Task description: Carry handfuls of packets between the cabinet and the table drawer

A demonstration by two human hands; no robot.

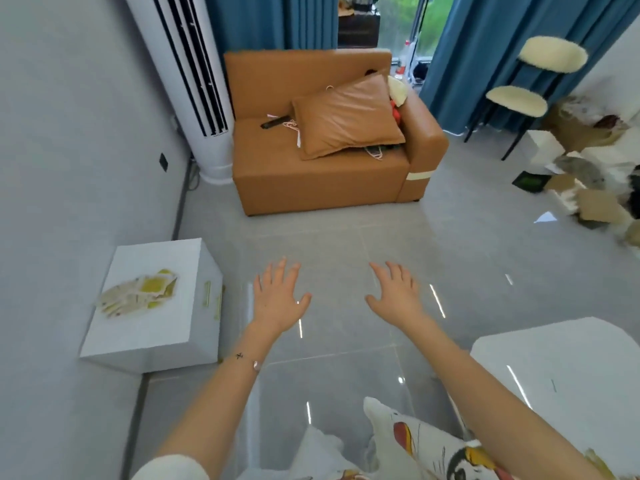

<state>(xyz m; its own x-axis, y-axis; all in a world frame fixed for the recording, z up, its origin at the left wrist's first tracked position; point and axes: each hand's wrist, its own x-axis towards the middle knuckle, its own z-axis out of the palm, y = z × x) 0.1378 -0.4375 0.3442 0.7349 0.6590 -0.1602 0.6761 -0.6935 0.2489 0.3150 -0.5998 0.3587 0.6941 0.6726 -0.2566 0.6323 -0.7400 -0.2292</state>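
My left hand [278, 297] and my right hand [394, 291] are stretched out in front of me over the grey tiled floor [346, 244], palms down, fingers straight and spread. Neither hand holds or touches anything. A thin bracelet sits on my left wrist. Nearest my left hand is a white box [152, 306] with yellow and white packets [138, 292] lying on its top. A white table [568, 372] stands close to my right forearm.
A tan sofa [311, 174] with a matching cushion [346, 116] and cords stands ahead. A tall white air conditioner [187, 81] stands in the left corner. Blue curtains, two fluffy stools [519, 98] and scattered cardboard boxes [588, 188] lie to the right. A printed pillow [426, 445] lies below.
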